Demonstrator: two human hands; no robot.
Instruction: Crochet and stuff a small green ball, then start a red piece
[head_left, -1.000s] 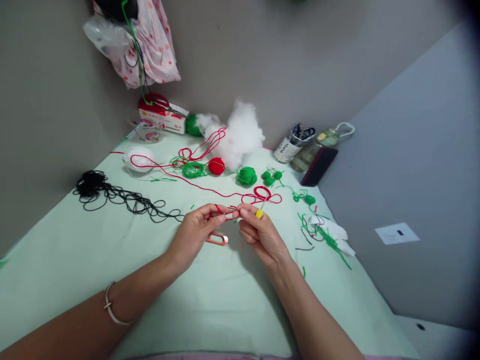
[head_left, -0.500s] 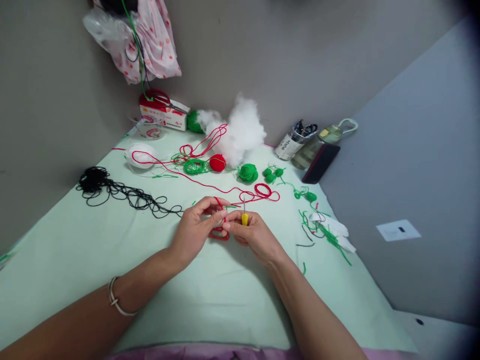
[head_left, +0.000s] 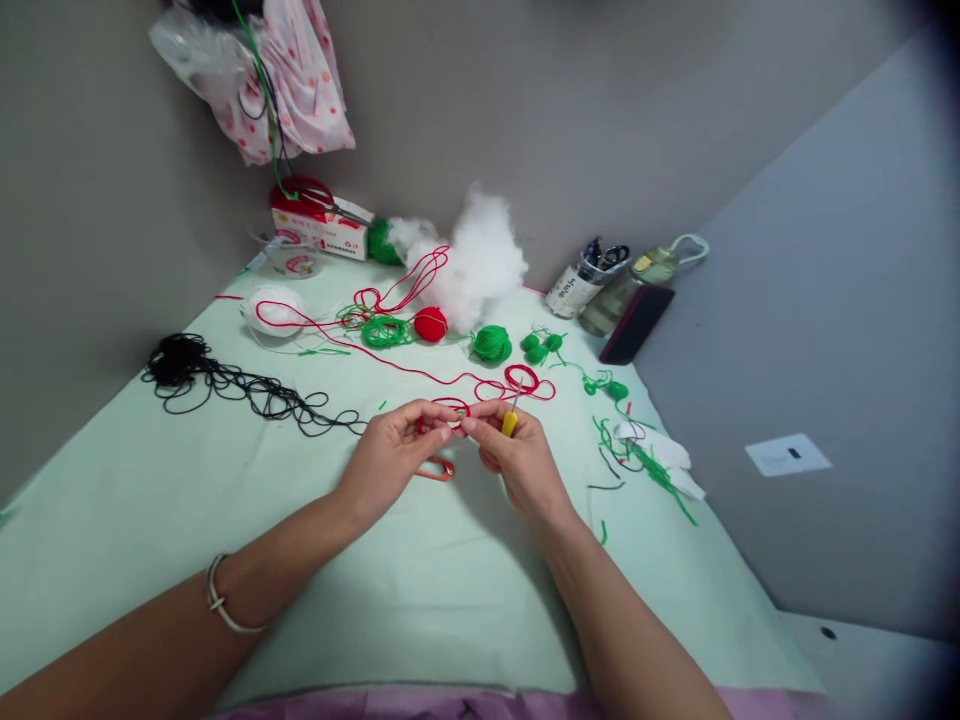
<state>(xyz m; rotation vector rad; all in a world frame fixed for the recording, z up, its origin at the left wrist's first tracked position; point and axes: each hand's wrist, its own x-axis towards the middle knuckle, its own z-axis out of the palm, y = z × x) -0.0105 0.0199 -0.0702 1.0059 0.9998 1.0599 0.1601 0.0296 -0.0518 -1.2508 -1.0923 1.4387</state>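
Observation:
My left hand (head_left: 390,450) is closed, its thumb and fingers pinching red yarn (head_left: 453,402) that forms a small loop above the fingertips. Close against it, my right hand (head_left: 517,450) pinches the same yarn with thumb and forefinger. A crochet hook (head_left: 510,423) with a yellow handle is tucked in the right hand, its thin metal shaft pointing up and away. Below the left fingertips lies an orange-red looped tool (head_left: 442,469), partly hidden by the hand. Red yarn also trails across the table to a coil (head_left: 521,378) just beyond the hands.
Tangled black yarn (head_left: 247,385) spreads on the left. Behind are a red yarn ball (head_left: 430,324), green yarn ball (head_left: 491,344), white stuffing (head_left: 480,265) and a box (head_left: 322,225) with scissors (head_left: 319,195). A pen cup (head_left: 574,290), bottle (head_left: 604,305) and phone (head_left: 637,325) stand right.
My hands have drawn slightly apart, and the yarn between them now shows as an open loop. The crochet hook has tilted to the right. More of the orange-red tool shows.

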